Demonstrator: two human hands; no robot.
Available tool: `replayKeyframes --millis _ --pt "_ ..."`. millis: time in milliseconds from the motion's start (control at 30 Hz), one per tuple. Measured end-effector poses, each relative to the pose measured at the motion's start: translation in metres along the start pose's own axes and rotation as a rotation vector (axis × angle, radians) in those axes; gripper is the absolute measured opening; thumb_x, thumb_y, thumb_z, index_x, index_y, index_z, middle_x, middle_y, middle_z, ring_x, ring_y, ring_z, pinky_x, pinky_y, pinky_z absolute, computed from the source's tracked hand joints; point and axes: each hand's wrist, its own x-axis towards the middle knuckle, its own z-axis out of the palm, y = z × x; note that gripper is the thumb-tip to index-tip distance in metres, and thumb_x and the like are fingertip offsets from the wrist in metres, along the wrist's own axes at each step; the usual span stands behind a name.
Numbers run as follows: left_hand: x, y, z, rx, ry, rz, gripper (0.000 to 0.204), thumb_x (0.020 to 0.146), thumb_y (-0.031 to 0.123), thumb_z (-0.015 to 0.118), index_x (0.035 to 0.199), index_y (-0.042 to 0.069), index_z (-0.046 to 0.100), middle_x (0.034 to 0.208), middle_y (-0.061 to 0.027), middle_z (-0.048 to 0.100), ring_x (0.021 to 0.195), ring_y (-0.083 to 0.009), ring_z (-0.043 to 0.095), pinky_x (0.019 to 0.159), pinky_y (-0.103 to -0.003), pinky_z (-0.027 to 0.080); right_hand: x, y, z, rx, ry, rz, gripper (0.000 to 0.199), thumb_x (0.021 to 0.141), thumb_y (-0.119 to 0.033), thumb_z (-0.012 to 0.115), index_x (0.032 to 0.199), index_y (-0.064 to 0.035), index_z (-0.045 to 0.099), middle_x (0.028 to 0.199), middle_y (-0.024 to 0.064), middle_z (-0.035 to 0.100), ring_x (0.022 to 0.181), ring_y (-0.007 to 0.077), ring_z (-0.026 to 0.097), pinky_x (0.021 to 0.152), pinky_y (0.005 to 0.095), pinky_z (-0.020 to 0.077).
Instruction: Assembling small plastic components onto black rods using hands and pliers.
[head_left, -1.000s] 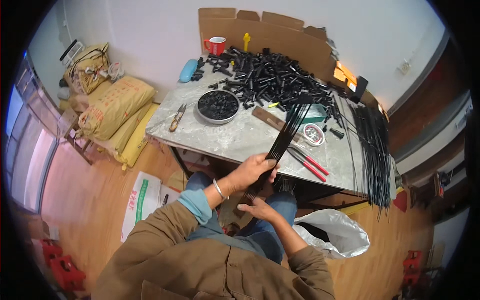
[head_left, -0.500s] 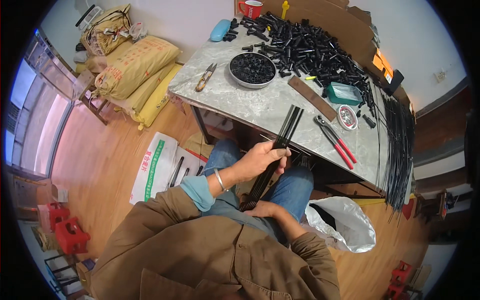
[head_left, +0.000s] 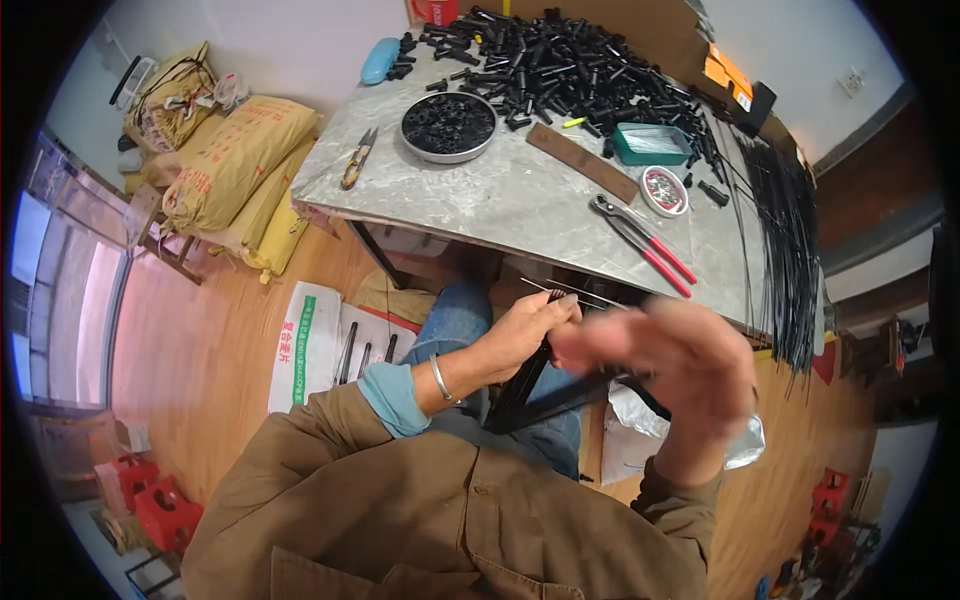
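My left hand (head_left: 535, 325) is closed around a bundle of thin black rods (head_left: 520, 385) above my lap. The tips of the rods stick out just past my thumb. My right hand (head_left: 685, 360) is raised on the right and smeared by motion, so its fingers cannot be read. A blurred dark band (head_left: 560, 402) runs from my lap toward that hand; whether the hand holds it is unclear. A thin wire (head_left: 535, 284) shows just beyond my left hand, at the table's edge.
On the grey table (head_left: 510, 215) lie a heap of black tube-like parts (head_left: 570, 65), a round tray of small black pieces (head_left: 448, 125), red-handled pliers (head_left: 645, 245), snips (head_left: 360, 160), a rusty flat bar (head_left: 582, 162), a green box (head_left: 650, 145) and long black wires (head_left: 785, 250).
My right hand has come up from my lap into the space right of my left hand. Less of the rods now shows above my left hand. The view has shifted a little.
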Motion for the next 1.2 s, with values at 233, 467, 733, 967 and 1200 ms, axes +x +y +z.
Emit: replayKeyframes --millis 233,467,733,967,1200 --pt "-0.017 0.013 0.002 -0.040 0.031 -0.054 0.025 0.096 0.015 0.053 0.117 0.004 0.044 0.099 -0.0102 0.057 0.083 -0.0192 0.065 0.071 -0.033 0.056 -0.033 0.057 -0.076 -0.759 0.483 0.507 0.023 0.089 -0.011 0.061 0.107 0.0028 0.063 0.094 0.0015 0.063 0.085 0.0079 0.054 0.076 0.0231 0.0430" --pt "-0.021 0.014 0.008 0.009 0.049 -0.022 0.032 0.097 0.015 0.052 0.124 0.006 0.038 0.109 -0.0122 0.055 0.089 -0.0223 0.066 0.073 -0.032 0.056 -0.028 0.065 -0.068 -0.767 0.445 0.556 0.014 0.087 -0.011 0.066 0.088 0.0028 0.068 0.076 0.0003 0.063 0.070 0.0070 0.054 0.064 0.0232 0.0441" --pt "-0.022 0.015 0.006 0.039 0.061 -0.020 0.033 0.097 0.016 0.051 0.126 0.007 0.037 0.112 -0.0107 0.053 0.091 -0.0210 0.065 0.075 -0.030 0.054 -0.014 0.066 -0.061 -0.796 0.395 0.672 0.013 0.085 -0.009 0.066 0.087 0.0035 0.067 0.071 0.0014 0.061 0.066 0.0074 0.051 0.061 0.0243 0.0432" --pt "-0.018 0.011 0.001 -0.002 0.058 -0.014 0.032 0.099 0.019 0.049 0.128 0.006 0.044 0.111 -0.0098 0.056 0.087 -0.0187 0.066 0.073 -0.030 0.055 -0.011 0.062 -0.067 -0.964 0.321 0.670 0.017 0.087 -0.013 0.066 0.083 0.0032 0.061 0.067 0.0006 0.055 0.065 0.0074 0.048 0.059 0.0247 0.0416" --pt "-0.018 0.005 -0.002 0.010 0.087 0.017 0.029 0.100 0.022 0.048 0.125 0.007 0.049 0.105 -0.0056 0.055 0.083 -0.0137 0.062 0.069 -0.029 0.056 -0.014 0.069 -0.072 -1.053 0.262 0.629 0.015 0.087 -0.012 0.063 0.082 0.0021 0.063 0.064 0.0001 0.055 0.064 0.0087 0.051 0.059 0.0269 0.0446"
